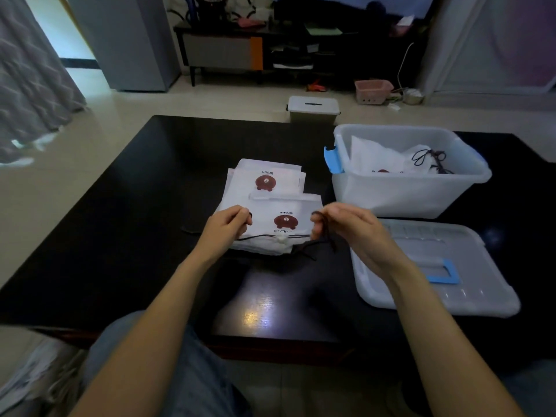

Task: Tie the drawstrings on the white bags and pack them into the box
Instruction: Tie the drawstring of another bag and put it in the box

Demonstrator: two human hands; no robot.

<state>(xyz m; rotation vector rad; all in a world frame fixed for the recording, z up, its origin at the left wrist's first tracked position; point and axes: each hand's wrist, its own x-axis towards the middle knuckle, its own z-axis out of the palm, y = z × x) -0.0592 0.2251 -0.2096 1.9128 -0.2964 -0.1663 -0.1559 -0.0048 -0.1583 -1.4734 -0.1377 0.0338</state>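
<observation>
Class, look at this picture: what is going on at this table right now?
A person's left hand and right hand pinch the dark drawstring of the top white bag on a stack. At right the open clear box already holds tied bags; its lid lies on the black table.

The top white bag [282, 224] covered most of the stack [267, 179] beneath it, so the number of bags there could not be counted. The left hand [224, 231] hid the top bag's left edge and the cord end it pinched. The fingers [319, 221] of the right hand [350, 233] concealed how the dark drawstring [326, 236] was looped. Small print below the bag's brown emblem was unreadable. To the bag's right, the clear box [412, 191] showed its contents only partly; its frosted wall blurred them. The desk [135, 236] ran out of frame at the right edge. Both forearms were cut off at the bottom edge.
</observation>
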